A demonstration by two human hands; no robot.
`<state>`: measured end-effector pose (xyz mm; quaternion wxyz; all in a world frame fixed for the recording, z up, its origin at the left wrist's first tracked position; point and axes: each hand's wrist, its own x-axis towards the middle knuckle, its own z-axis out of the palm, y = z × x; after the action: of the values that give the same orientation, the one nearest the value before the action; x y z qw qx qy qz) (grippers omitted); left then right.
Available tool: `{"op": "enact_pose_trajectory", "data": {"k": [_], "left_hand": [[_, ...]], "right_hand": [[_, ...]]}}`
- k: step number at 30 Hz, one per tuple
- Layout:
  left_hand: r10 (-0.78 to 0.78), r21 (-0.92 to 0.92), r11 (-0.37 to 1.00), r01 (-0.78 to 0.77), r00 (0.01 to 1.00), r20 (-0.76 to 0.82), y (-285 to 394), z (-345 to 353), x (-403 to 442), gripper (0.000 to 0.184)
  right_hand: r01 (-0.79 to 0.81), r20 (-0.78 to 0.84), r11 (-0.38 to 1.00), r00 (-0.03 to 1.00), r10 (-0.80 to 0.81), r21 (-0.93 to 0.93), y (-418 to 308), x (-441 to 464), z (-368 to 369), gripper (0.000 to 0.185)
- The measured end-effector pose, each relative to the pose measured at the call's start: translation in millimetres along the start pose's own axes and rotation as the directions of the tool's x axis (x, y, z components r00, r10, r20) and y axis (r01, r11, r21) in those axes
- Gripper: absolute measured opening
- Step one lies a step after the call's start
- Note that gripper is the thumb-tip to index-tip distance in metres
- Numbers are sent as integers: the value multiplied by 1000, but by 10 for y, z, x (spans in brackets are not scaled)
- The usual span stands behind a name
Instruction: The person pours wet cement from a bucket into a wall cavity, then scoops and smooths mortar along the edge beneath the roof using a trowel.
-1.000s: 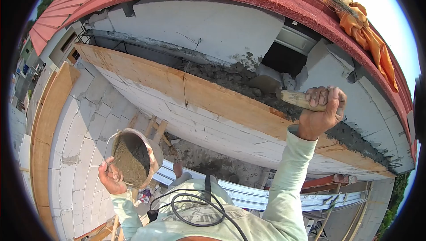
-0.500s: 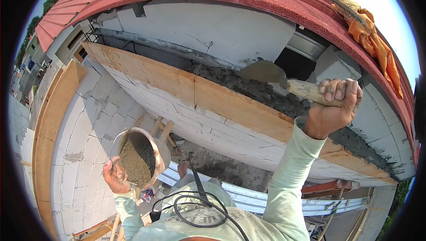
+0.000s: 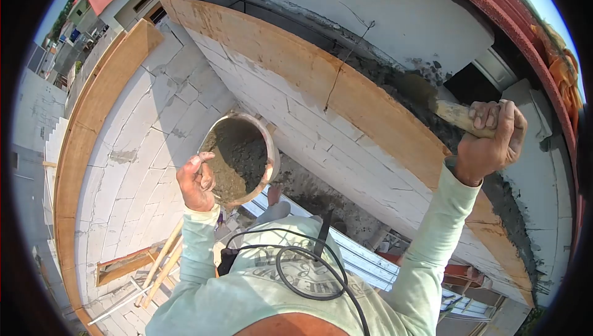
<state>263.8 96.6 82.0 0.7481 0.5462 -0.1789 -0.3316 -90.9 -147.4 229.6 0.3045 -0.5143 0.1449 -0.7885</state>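
Note:
My right hand (image 3: pixel 494 138) is wrapped round the pale wooden handle of a trowel (image 3: pixel 458 115). Its blade, partly hidden and grey with mortar, lies low against the fresh mortar (image 3: pixel 395 85) in the gap behind a wooden form board (image 3: pixel 309 70). With curled fingers, my left hand (image 3: pixel 196 182) holds a bucket (image 3: pixel 272 150) by its near left side, seemingly at the wire handle. The bucket is tilted with its mouth towards me. Wet grey-brown mortar (image 3: pixel 231 175) lies inside it, partly in shadow.
Block walls (image 3: pixel 133 150) stand below the boards, and another board (image 3: pixel 74 163) tops the left wall. A thin wire (image 3: pixel 347 58) sticks up over the form board. Red roofing (image 3: pixel 488 2) edges the right, with orange cloth (image 3: pixel 563 70). A black cable (image 3: pixel 278 268) hangs across my shirt.
My view has tilted down and shifted left. The trowel blade, raised and flat before, is now down against the mortar. The bucket has come up, showing more of its inside.

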Motion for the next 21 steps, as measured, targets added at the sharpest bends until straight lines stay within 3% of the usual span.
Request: {"op": "enact_pose_trajectory", "data": {"k": [1, 5, 10, 12, 14, 16, 18, 21], "left_hand": [[-18, 2, 1000, 18, 1000, 17, -11, 22, 0, 36], [-42, 44, 998, 40, 998, 48, 17, 107, 9, 37], [-67, 61, 996, 60, 991, 112, -27, 218, 89, 37], [-13, 91, 996, -1, 989, 149, -97, 216, 112, 37], [-43, 94, 995, 29, 988, 149, -62, 253, 107, 37], [-57, 141, 990, 30, 980, 192, -61, 261, 122, 36], [-17, 194, 981, -30, 972, 234, -117, 238, 185, 36], [8, 320, 940, -118, 946, 325, -83, 286, 250, 37]], "right_hand": [[-44, 5, 983, 999, 46, -179, 159, -170, 68, 15], [1, 67, 998, 998, -6, 71, -350, 150, -301, 18], [-63, 293, 996, 955, 42, 65, -762, -324, -111, 17], [-76, 407, 996, 912, 49, 50, -864, -484, 98, 16], [-433, 352, 897, 829, 434, -87, -720, -953, 292, 17], [-540, 216, 712, 708, 673, -449, -309, -1317, 318, 16], [-369, 366, 676, 627, 688, -638, 176, -1533, 297, 26], [12, 653, 792, 574, 495, -611, 546, -1675, 538, 34]]}}
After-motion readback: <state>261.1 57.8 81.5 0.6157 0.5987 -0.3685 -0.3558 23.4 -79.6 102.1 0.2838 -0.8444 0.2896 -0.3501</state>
